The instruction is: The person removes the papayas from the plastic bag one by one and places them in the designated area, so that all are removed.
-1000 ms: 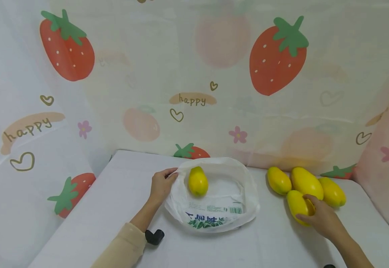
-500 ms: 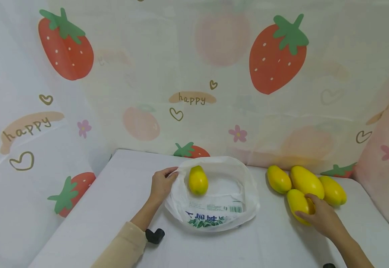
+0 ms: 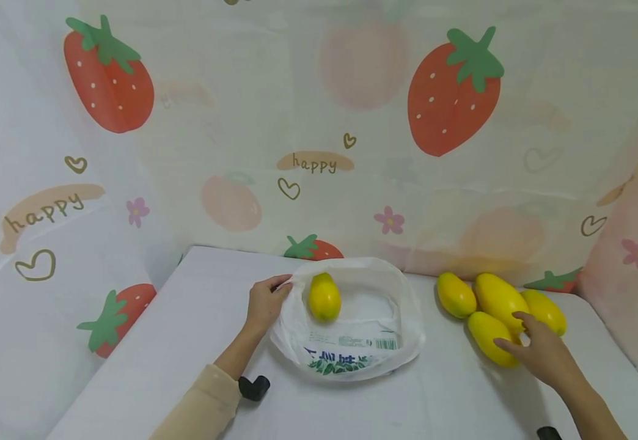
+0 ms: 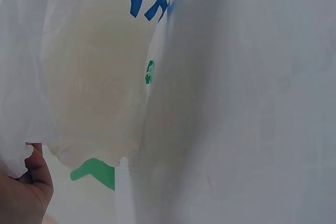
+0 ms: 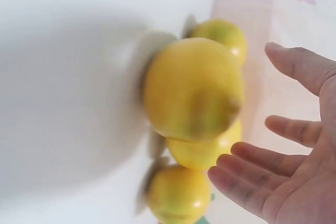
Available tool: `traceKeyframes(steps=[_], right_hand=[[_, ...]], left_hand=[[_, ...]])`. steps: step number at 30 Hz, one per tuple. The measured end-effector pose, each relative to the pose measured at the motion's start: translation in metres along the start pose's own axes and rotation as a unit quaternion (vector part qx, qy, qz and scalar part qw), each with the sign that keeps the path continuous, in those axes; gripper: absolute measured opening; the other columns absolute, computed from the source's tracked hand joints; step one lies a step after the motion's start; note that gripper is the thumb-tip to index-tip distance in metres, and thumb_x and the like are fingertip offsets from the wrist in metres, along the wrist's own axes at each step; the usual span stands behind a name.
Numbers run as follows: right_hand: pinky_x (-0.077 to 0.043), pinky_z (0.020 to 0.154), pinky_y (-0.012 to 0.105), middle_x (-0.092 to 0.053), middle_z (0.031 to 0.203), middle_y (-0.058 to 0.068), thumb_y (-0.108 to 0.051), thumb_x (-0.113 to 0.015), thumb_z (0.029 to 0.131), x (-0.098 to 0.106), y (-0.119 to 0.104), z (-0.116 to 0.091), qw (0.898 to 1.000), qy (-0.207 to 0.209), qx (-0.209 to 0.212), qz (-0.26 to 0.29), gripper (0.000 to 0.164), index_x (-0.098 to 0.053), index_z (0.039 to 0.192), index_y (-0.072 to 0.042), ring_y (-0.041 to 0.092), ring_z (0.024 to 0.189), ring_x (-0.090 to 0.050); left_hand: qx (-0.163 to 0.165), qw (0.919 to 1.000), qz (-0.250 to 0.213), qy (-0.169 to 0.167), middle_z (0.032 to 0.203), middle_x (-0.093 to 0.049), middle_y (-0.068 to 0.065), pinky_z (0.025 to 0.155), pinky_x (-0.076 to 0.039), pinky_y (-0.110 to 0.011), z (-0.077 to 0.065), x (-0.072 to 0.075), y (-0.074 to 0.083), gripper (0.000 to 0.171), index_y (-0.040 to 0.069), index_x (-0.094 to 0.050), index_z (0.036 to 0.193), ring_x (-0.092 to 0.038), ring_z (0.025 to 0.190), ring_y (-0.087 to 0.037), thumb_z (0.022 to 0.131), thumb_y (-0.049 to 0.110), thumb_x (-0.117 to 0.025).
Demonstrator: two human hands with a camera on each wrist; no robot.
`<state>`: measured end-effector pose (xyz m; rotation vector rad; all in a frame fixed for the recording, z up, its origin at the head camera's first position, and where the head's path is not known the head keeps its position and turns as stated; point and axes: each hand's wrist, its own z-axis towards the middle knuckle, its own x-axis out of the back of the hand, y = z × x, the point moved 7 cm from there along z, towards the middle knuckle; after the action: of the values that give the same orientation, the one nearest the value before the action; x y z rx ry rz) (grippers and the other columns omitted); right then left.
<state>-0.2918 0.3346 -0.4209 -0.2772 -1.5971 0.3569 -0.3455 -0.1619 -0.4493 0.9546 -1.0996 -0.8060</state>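
My left hand [image 3: 264,308] pinches the left rim of a white plastic bag [image 3: 414,327], which lies with its mouth held wide. Inside the bag, toward its left, is one yellow mango [image 3: 324,298]. The left wrist view has the bag's thin film [image 4: 94,77] bunched at my fingers. On the right, my right hand [image 3: 547,354] hovers with spread fingers beside the front mango [image 3: 489,339]. In the right wrist view a gap shows between that mango [image 5: 191,85] and my straight fingers. Behind it sit the left mango [image 3: 456,296], the large middle mango [image 3: 497,298] and the right mango [image 3: 546,311].
A white-covered table [image 3: 319,412] carries everything. Patterned curtains [image 3: 374,122] with strawberries enclose its back and sides. Beside my left sleeve is a black angled piece [image 3: 255,388], and another dark piece [image 3: 548,433] shows at the bottom edge near my right forearm.
My right hand has released the front mango, lifting slightly back and to the right with its fingers spread. The mango stays on the table. My left hand keeps its hold on the bag.
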Motion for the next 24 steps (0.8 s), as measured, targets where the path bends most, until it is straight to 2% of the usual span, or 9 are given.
traceKeyframes(steps=[7, 17, 24], right_hand=[[-0.053, 0.079, 0.06, -0.046, 0.13, 0.042, -0.046, -0.064, 0.091, 0.014, -0.017, 0.0, 0.999, 0.025, 0.033, 0.011, 0.079, -0.039, 0.136, 0.013, 0.055, 0.107, -0.054], [-0.049, 0.088, 0.063, -0.05, 0.133, 0.034, -0.049, -0.063, 0.091, 0.02, -0.052, 0.009, 0.997, 0.03, 0.059, 0.031, 0.076, -0.042, 0.138, 0.007, 0.052, 0.116, -0.05], [-0.047, 0.095, 0.062, -0.052, 0.133, 0.031, -0.039, -0.064, 0.092, 0.018, -0.082, 0.02, 0.993, 0.031, 0.087, 0.078, 0.065, -0.044, 0.139, 0.002, 0.049, 0.117, -0.052]], left_hand=[[0.003, 1.0, 0.004, 0.002, 0.118, -0.07, -0.014, 0.091, -0.057, -0.037, 0.0, -0.001, -0.001, 0.027, 0.004, -0.07, 0.117, -0.068, 0.105, -0.026, 0.094, 0.015, -0.062], [0.008, 1.0, -0.002, -0.001, 0.118, -0.071, -0.014, 0.091, -0.056, -0.036, 0.0, -0.003, -0.001, 0.026, 0.004, -0.07, 0.117, -0.068, 0.104, -0.026, 0.094, 0.015, -0.063], [0.012, 0.9999, -0.004, -0.004, 0.12, -0.07, -0.013, 0.093, -0.056, -0.037, 0.0, -0.004, 0.001, 0.027, 0.005, -0.069, 0.119, -0.067, 0.104, -0.025, 0.095, 0.016, -0.062]])
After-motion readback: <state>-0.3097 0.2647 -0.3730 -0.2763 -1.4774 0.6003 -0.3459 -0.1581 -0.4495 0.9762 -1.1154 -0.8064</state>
